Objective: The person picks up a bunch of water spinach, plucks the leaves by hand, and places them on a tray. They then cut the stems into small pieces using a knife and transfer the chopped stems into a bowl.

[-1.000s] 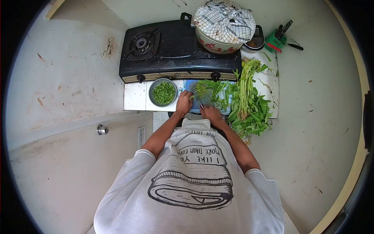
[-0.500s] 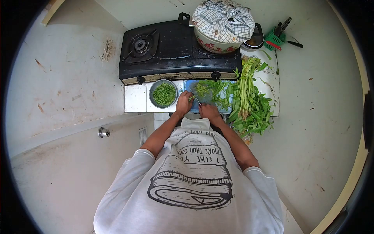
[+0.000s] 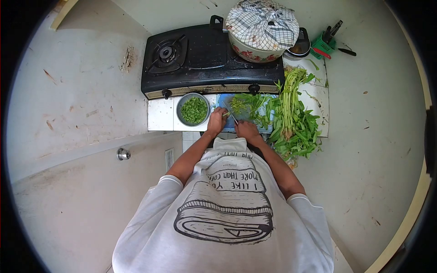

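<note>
My left hand point(image 3: 217, 120) is closed around a short piece of green stem point(image 3: 226, 113) over the left part of a blue cutting board point(image 3: 226, 128). In my right hand point(image 3: 247, 130) is a knife point(image 3: 233, 119), its blade slanting up and left beside that stem. Chopped green bits point(image 3: 238, 106) lie on the board just beyond the blade, with leafy greens point(image 3: 260, 119) loose on the board's right side. To the left stands a grey bowl point(image 3: 178, 114) holding finely cut greens point(image 3: 194, 110).
A large bunch of leafy stems point(image 3: 291, 109) spreads over the counter's right end and past its front edge. Behind the board is a black gas stove point(image 3: 205, 68) bearing a cloth-covered pot point(image 3: 255, 53). A green basket point(image 3: 323, 47) with knives stands at the back right.
The whole view has shifted slightly, so everything appears a little further right. Both hands keep nearly the same place over the board, still holding the stem and the knife.
</note>
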